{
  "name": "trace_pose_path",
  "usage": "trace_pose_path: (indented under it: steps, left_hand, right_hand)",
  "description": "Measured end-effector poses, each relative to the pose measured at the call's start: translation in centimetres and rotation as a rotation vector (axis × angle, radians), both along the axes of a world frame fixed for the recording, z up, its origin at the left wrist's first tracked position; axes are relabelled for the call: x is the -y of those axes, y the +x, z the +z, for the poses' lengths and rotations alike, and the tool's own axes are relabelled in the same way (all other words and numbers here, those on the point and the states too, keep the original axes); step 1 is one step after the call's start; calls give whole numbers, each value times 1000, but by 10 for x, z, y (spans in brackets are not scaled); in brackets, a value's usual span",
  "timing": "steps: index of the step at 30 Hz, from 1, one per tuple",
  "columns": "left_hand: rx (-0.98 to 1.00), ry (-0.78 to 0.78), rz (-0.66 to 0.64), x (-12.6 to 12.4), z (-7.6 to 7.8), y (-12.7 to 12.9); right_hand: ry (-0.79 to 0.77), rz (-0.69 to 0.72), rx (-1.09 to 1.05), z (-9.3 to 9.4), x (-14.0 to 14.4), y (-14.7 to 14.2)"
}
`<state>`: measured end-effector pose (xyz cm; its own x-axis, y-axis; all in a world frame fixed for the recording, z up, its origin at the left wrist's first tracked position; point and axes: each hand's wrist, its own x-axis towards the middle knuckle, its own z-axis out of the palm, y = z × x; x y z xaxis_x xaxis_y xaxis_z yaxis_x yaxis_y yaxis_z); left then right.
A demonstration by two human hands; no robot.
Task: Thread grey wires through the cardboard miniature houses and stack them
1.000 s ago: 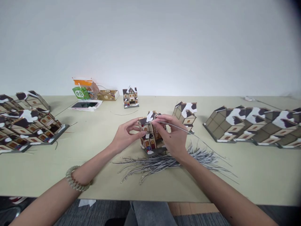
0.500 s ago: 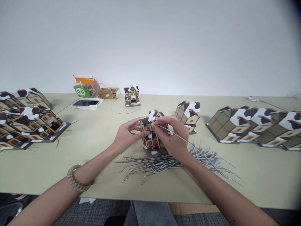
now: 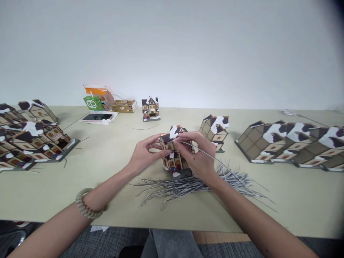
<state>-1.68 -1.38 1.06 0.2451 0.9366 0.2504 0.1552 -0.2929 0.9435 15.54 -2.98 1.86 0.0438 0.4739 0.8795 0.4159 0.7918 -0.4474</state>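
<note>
A miniature house (image 3: 173, 163) with a snow-patched dark roof stands on the table between my hands. My left hand (image 3: 149, 154) grips its left side, thumb on the front and fingers around the back. My right hand (image 3: 197, 152) pinches a thin grey wire (image 3: 212, 156) near one end, close to the upper front of the house. The wire's long end trails down to the right over my right wrist. Fingertips hide the exact spot where the wire end meets the house. A loose bundle of similar grey wires (image 3: 177, 188) lies in front of the house, partly under my right forearm.
Several like houses crowd the left (image 3: 40, 139), and a row of houses (image 3: 268, 141) lines the right. Single houses stand behind (image 3: 151, 109) and right of my hands (image 3: 215, 132). A phone (image 3: 97, 118), snack bags (image 3: 100, 98) and a small box (image 3: 124, 106) lie at the back left.
Almost nothing differs. My right hand has shifted very slightly at the upper front of the house, with the wire still pinched; my left hand keeps its grip.
</note>
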Motion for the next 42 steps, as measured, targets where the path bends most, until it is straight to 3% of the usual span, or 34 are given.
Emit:
trace_pose_path:
  steps: [10,24,32,42]
  left_hand:
    - [10,3,-12,1,1,1]
    - [-18,-4,17,4,3,3]
    - [21,14,1,1,1,2]
    - [17,-15,21,3,3,3]
  right_hand:
    - [-38,41,30,0,2,-1]
    - [-26,-32,175,-3,-3,1]
    - [78,140,263,0,-7,4]
    - [69,31,214,-2,-8,3]
